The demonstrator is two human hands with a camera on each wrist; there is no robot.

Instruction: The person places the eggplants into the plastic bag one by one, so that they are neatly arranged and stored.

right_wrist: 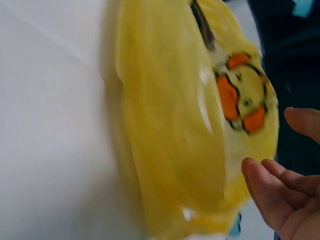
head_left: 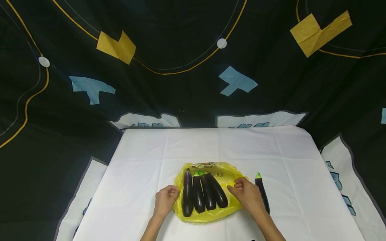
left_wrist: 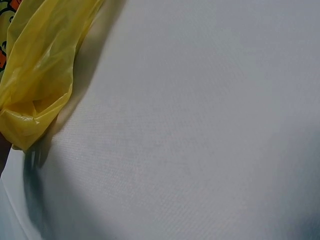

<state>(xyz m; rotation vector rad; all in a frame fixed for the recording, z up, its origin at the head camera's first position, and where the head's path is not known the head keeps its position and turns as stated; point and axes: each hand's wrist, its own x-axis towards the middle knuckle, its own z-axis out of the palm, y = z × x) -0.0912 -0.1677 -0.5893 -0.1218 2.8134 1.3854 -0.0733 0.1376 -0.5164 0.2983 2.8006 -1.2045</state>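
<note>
A yellow plastic bag (head_left: 230,194) lies spread on the white cloth, with several dark purple eggplants (head_left: 208,192) side by side on it. My left hand (head_left: 165,200) pinches the bag's left edge. The left wrist view catches the bag (left_wrist: 42,65) with folds gathered at the left side; the hand there is almost wholly out of frame. By the bag's right edge is my right hand (head_left: 246,194), thumb and fingers apart. In the right wrist view that hand (right_wrist: 287,192) holds nothing, beside the bag's printed orange figure (right_wrist: 242,95).
One more eggplant (head_left: 262,192) lies on the cloth just right of my right hand, partly behind the forearm. The white-covered table (head_left: 144,147) ends at a dark curtain (head_left: 193,97) with yellow and blue tape pieces.
</note>
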